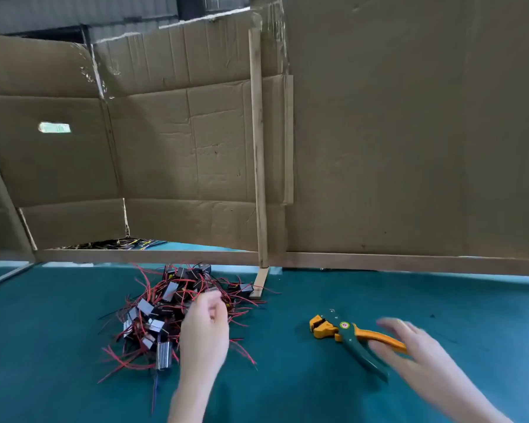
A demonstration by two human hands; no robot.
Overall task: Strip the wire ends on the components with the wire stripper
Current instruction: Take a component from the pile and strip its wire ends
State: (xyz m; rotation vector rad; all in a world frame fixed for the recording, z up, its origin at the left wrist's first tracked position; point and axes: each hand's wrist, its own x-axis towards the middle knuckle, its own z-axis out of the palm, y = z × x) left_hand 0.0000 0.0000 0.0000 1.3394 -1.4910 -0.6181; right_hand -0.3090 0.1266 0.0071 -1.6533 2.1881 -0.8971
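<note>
Two hands above the table (287, 392).
My left hand (203, 331) curls at the far-edge component pile (162, 315), hold unclear; my right hand (409, 346), fingers straight, covers the wire stripper (342, 329) handles.

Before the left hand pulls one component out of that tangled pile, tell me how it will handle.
It will probably drag neighbours along, since the thin red and black wires cross all through the pile of components. The wires look floppy and should dangle. The small boxy bodies look light and, being flat-sided, unlikely to roll on the teal table.
</note>
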